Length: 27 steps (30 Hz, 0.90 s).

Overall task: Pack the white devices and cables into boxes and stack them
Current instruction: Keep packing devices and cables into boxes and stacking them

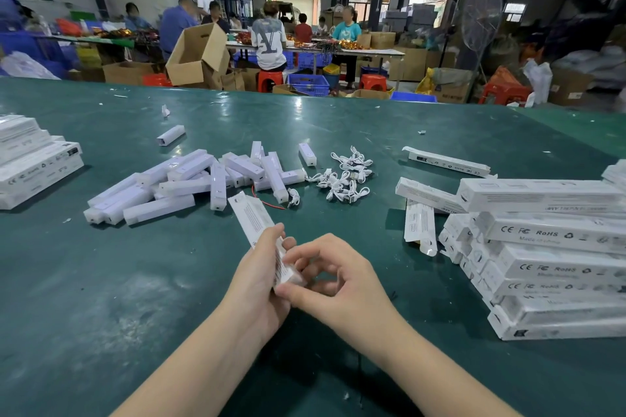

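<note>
A long white box is held over the green table, tilted away to the upper left. My left hand grips its near half. At the box's near end my right hand pinches with thumb and fingertips. Beyond them a pile of white devices lies on the table, with a heap of coiled white cables to its right. What the box contains is hidden.
Stacked white boxes fill the right side, with loose boxes near them. Another stack of boxes sits at the far left. A red wire lies by the devices. Several people work at tables beyond.
</note>
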Each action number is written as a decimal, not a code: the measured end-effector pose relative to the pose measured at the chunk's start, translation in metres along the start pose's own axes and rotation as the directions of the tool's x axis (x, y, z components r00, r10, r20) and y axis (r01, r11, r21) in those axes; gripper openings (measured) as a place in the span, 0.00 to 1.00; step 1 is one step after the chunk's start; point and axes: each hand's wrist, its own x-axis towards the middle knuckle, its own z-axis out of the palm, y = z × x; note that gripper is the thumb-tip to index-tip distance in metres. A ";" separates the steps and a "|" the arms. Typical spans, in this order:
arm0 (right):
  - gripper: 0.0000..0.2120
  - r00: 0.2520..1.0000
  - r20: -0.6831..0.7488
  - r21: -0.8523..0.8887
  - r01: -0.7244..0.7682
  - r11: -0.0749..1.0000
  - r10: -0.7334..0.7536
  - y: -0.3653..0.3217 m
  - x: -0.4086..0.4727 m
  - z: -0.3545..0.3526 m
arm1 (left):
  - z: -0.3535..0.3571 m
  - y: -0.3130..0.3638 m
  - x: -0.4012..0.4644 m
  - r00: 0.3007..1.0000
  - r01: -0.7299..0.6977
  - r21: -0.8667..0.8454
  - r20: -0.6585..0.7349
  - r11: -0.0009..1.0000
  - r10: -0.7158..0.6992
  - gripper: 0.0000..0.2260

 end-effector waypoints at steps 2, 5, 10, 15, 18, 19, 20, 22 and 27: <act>0.13 0.999 -0.009 0.051 -0.032 0.998 0.033 0.000 0.001 -0.001 | -0.002 -0.002 0.000 0.999 0.041 0.056 0.028 0.998 -0.043 0.10; 0.17 0.996 -0.055 0.035 -0.069 0.997 0.071 0.005 0.003 -0.003 | -0.001 -0.001 -0.003 0.990 0.113 -0.005 0.090 0.994 -0.112 0.08; 0.30 0.996 -0.059 -0.296 0.052 0.954 -0.073 0.009 0.008 -0.007 | 0.004 0.002 -0.007 0.961 0.199 -0.162 0.226 0.966 -0.160 0.06; 0.37 0.992 -0.016 -0.500 0.101 0.860 -0.125 0.013 0.014 -0.010 | 0.005 0.003 -0.004 0.964 0.189 -0.147 0.217 0.971 -0.155 0.05; 0.33 0.997 0.042 -0.400 0.071 0.914 -0.059 0.017 0.023 -0.004 | -0.002 0.007 0.005 0.995 0.067 -0.112 0.075 0.991 -0.059 0.06; 0.30 0.999 0.045 -0.341 0.040 0.939 -0.026 0.018 0.032 -0.002 | -0.005 0.010 0.008 1.000 0.007 -0.095 0.015 0.995 -0.005 0.06; 0.26 0.999 0.035 -0.316 0.009 0.949 0.002 0.020 0.043 -0.001 | -0.008 0.014 0.011 0.998 -0.050 -0.107 -0.044 0.993 0.046 0.07; 0.22 0.999 0.016 -0.455 -0.034 0.890 0.046 0.026 0.074 0.000 | -0.012 0.022 0.015 0.986 -0.122 -0.188 -0.137 0.975 0.096 0.08; 0.23 0.979 0.045 -0.848 -0.067 0.525 0.198 0.048 0.147 0.014 | -0.023 0.032 0.020 0.934 -0.266 -0.118 -0.275 0.957 0.226 0.09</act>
